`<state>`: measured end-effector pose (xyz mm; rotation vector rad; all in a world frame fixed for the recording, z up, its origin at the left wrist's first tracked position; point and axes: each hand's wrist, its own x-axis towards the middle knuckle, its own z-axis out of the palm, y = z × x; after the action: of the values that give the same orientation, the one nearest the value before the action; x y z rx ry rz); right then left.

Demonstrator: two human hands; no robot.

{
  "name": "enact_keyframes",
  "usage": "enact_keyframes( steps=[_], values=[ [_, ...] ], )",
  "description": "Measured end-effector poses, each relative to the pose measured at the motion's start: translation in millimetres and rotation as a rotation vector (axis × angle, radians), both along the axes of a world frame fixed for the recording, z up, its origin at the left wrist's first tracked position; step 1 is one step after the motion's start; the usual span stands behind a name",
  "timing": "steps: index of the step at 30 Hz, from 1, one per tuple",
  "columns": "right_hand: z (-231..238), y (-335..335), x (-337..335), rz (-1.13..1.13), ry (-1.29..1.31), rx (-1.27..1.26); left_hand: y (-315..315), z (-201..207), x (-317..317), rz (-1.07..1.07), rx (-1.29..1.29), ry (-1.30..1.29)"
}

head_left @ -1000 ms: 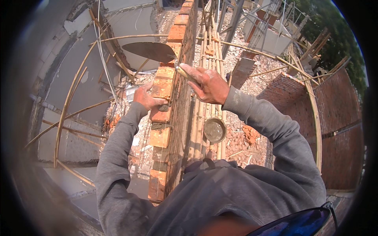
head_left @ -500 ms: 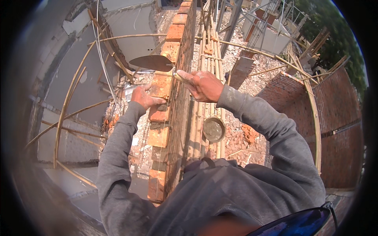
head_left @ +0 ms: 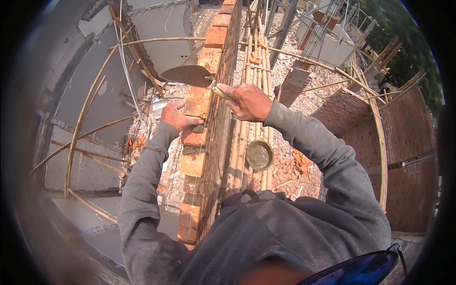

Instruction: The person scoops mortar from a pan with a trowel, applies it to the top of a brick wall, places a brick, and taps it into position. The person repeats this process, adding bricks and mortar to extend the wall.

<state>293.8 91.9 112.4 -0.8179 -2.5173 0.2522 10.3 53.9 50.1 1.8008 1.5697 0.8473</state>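
Note:
A narrow brick wall runs away from me, topped by a row of orange bricks. My left hand is closed at the near left corner of one brick, its thumb across the near end and its fingers by the left side, partly hidden. Grey mortar lies just under the thumb. Wrapped round a trowel's handle, my right hand is to the right of the wall. The trowel's blade reaches leftward over the brick row, beyond my left hand. A thin string runs along the wall top.
A round bucket of mortar stands right of the wall by lashed bamboo poles. More bamboo poles cross on the left and right. Rubble covers the ground below. Another brick wall rises at far right.
The view has shifted slightly, moving the scene a little to the right. My left hand stays at the brick, and the trowel keeps nearly the same place over the wall.

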Motion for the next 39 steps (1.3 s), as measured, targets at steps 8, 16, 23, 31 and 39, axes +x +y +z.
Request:
enact_keyframes(
  steps=[8,16,23,31,39],
  values=[
    [5,3,1,-0.014,-0.063,0.036,4,-4,-4,0.04,0.014,0.056],
    [6,7,5,-0.028,-0.116,-0.093,4,-4,-3,0.033,-0.04,0.028],
    [-58,-7,45,-0.17,0.755,-0.875,3,-16,-12,-0.002,-0.069,-0.167],
    [-146,-61,3,-0.355,1.043,-1.349,14,-12,-6,0.077,0.009,-0.223],
    [-237,-157,-26,-0.459,0.831,-1.569,10,-4,0,0.102,-0.063,-0.296]
  ],
)
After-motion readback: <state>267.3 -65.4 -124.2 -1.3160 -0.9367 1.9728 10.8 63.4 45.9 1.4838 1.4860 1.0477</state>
